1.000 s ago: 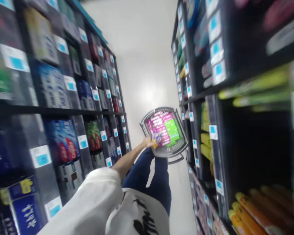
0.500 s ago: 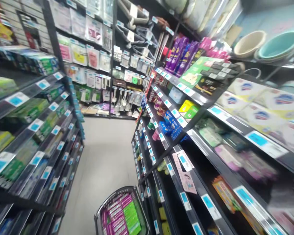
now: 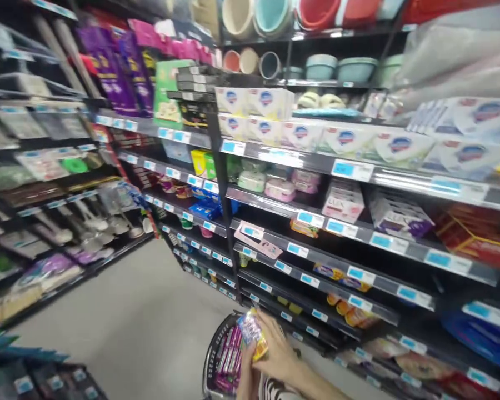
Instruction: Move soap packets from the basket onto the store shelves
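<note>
Low in the head view, a small yellow, blue and purple packet [image 3: 252, 332] is held up over the edge of a dark shopping basket [image 3: 207, 364]. My right hand [image 3: 277, 347] grips it from the right side, fingers closed round it. My left hand [image 3: 245, 369] comes up from below and pinches its lower left edge. Inside the basket, several shiny pink-purple packs [image 3: 230, 355] lie just left of my hands. The packet's exact kind is too blurred to read.
Shelves of white boxed soap [image 3: 302, 133] stand in front and to the right, with coloured basins [image 3: 319, 12] above. Kitchen utensils [image 3: 94, 222] hang at the left. A low shelf end [image 3: 37, 375] juts in at bottom left. Grey floor [image 3: 129, 311] lies between.
The view has swung right to face the soap shelves. Both my hands have come into view with the packet, and they cover the basket's right part.
</note>
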`<action>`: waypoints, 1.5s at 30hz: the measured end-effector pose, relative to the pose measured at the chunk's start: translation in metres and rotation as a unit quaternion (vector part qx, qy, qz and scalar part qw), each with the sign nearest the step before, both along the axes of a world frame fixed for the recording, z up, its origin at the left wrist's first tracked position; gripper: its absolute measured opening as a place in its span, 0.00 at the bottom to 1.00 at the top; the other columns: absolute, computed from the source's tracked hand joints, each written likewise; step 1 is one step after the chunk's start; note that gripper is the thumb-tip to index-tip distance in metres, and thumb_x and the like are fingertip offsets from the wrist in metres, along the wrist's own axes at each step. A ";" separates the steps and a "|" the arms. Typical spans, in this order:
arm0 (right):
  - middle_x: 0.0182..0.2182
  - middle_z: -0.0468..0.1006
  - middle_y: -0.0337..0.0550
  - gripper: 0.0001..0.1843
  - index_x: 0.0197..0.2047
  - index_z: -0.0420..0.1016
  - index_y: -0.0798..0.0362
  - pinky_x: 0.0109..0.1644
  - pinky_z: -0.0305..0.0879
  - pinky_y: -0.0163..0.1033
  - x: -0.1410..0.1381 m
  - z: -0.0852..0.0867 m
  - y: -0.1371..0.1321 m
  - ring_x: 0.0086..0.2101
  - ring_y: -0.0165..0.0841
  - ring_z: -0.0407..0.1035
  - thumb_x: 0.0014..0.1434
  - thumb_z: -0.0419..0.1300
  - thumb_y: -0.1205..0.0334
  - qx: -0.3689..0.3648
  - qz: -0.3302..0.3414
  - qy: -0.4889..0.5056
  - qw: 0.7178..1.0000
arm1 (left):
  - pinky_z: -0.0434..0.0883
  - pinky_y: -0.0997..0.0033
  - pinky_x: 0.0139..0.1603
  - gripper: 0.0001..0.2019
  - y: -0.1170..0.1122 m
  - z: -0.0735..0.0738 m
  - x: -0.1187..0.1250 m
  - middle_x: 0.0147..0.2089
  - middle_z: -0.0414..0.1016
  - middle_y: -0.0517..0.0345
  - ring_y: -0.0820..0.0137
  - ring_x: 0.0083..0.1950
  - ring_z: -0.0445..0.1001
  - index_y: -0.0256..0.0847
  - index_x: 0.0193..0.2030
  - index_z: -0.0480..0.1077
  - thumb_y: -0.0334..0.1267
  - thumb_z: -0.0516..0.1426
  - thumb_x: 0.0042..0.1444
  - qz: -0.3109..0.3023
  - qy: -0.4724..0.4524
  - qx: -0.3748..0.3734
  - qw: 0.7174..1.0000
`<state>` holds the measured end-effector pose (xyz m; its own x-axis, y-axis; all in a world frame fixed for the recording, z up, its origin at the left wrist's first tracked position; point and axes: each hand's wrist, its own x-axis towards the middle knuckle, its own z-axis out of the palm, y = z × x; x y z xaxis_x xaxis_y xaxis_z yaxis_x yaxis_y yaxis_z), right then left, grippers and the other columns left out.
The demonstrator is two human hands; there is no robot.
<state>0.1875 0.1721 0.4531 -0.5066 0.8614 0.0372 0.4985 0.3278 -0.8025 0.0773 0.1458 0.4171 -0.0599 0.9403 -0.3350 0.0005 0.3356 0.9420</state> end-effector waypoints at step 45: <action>0.60 0.71 0.49 0.56 0.71 0.59 0.44 0.62 0.69 0.44 0.042 0.031 -0.045 0.56 0.41 0.72 0.44 0.80 0.50 -0.194 -0.010 0.433 0.880 | 0.78 0.52 0.58 0.37 -0.070 0.079 -0.016 0.56 0.76 0.44 0.55 0.56 0.79 0.42 0.58 0.64 0.51 0.72 0.46 0.070 0.089 0.288 0.951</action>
<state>0.2298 0.1268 0.4844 -0.4171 0.9031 0.1026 -0.3519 -0.0563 -0.9343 0.0616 0.0755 0.4964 -0.2053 0.9433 0.2609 0.1710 -0.2279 0.9586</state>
